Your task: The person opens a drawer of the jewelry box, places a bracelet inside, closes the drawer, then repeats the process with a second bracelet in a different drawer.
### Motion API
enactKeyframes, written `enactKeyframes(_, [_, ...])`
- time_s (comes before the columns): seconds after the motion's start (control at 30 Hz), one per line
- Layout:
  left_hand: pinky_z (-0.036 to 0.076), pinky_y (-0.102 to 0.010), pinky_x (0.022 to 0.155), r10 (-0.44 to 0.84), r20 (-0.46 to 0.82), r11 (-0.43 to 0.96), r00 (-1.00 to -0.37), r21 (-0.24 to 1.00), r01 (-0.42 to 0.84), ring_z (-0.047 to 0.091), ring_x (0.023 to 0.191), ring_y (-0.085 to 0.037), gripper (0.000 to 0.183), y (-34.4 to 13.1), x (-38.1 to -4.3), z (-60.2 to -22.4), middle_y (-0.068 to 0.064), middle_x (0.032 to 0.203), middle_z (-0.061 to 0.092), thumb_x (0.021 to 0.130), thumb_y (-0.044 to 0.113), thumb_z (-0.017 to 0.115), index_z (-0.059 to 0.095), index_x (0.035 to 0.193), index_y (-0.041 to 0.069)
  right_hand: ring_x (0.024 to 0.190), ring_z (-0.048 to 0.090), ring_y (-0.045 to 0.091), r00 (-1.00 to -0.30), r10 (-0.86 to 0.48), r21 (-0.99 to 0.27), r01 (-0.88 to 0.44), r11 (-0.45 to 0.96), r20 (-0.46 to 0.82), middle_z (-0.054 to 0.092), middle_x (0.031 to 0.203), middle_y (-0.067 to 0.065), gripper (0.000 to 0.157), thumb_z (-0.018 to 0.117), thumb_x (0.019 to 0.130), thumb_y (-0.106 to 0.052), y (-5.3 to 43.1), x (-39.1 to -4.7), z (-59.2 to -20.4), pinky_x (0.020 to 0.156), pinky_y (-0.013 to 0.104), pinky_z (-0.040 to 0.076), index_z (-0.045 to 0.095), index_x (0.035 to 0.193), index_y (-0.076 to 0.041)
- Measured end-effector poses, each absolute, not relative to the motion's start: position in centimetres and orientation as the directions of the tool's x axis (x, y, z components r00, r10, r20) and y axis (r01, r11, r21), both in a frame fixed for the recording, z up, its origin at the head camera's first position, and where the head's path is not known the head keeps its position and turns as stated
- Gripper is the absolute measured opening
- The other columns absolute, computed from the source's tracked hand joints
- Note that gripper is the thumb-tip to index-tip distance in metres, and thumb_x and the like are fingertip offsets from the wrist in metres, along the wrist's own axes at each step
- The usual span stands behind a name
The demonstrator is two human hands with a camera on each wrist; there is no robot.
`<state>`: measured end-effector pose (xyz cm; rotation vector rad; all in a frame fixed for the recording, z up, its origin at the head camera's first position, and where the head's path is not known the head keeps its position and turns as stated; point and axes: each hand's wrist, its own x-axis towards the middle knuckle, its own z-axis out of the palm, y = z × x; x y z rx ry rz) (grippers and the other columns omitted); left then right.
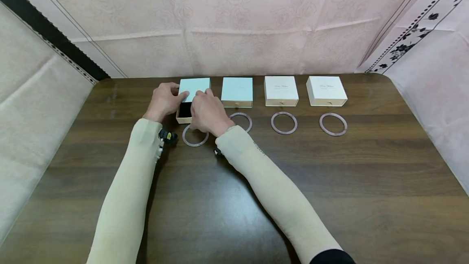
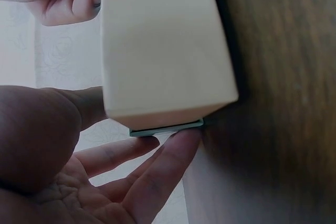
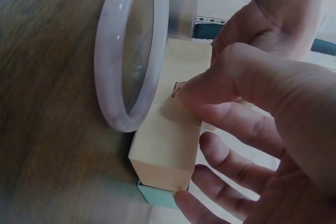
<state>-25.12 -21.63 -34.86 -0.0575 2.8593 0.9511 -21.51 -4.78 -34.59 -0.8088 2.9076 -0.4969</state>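
Observation:
A teal drawer-style jewelry box (image 1: 194, 85) stands at the left of the row, its cream drawer (image 2: 168, 51) partly pulled out toward me and showing a dark lining. My left hand (image 1: 165, 100) grips the box's sleeve at its left side, with fingertips against the teal edge in the left wrist view. With thumb and forefinger, my right hand (image 1: 209, 111) pinches the small pull tab (image 3: 177, 88) on the drawer's front; its other fingers lie loosely along the drawer. A pale lilac bangle (image 3: 110, 61) lies on the table just in front of this drawer.
To the right stand another teal box (image 1: 237, 89) and two white boxes, one nearer (image 1: 281, 88) and one farther right (image 1: 327, 88). Before them lie three more bangles, the nearest (image 1: 250, 123) partly behind my right hand. A patterned cloth (image 1: 238, 23) hangs behind the wooden table (image 1: 205, 215).

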Motion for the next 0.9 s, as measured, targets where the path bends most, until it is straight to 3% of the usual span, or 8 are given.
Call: enactKeyframes(0.9, [0.05,-0.055,0.1,0.001,-0.148,0.801,-0.989,0.592,-0.088,0.055,0.125,-0.043,0.057,-21.52,-25.14,-34.91,-0.028,0.142,0.055,0.106,0.033,0.054,0.046,0.15,-0.002,0.096,0.045,0.02,-0.851,-0.525,-0.339,-0.502,0.796,0.026,0.057,0.099,-0.001,0.03,0.08,0.086,-0.024,-4.54,-21.04,-34.58,0.074,0.031,0.048,0.067,0.06,-0.018])
